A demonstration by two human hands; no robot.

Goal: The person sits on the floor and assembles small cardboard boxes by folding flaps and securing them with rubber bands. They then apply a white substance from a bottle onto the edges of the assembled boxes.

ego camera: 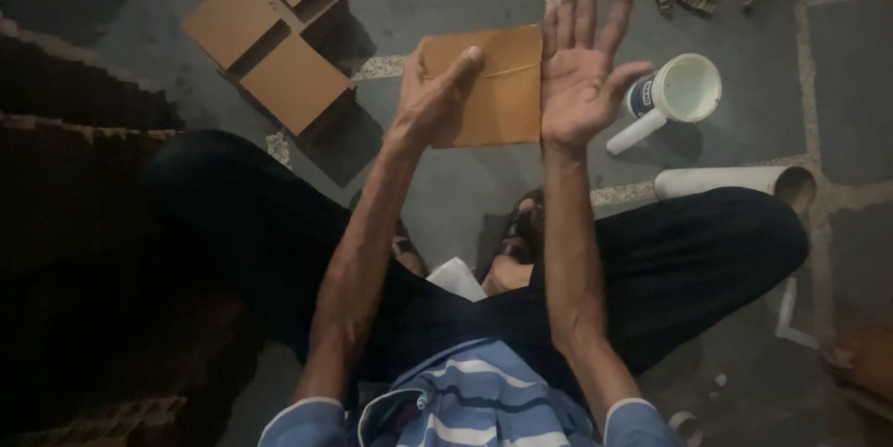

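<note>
Both hands are up in front of the seated person. Left hand (430,98) grips a flat brown cardboard piece (493,89) by its left edge, thumb laid across its face. Right hand (581,75) is spread wide, palm showing, fingers fanned, its inner edge against the cardboard's right side and holding nothing. Below them lie crossed legs in dark trousers and a sandalled foot (516,233). Farther out on the grey floor (837,66), a white tub (684,89) lies tipped at the right, a white tube (735,182) near it. Folded cardboard boxes (270,38) sit farther off to the left.
</note>
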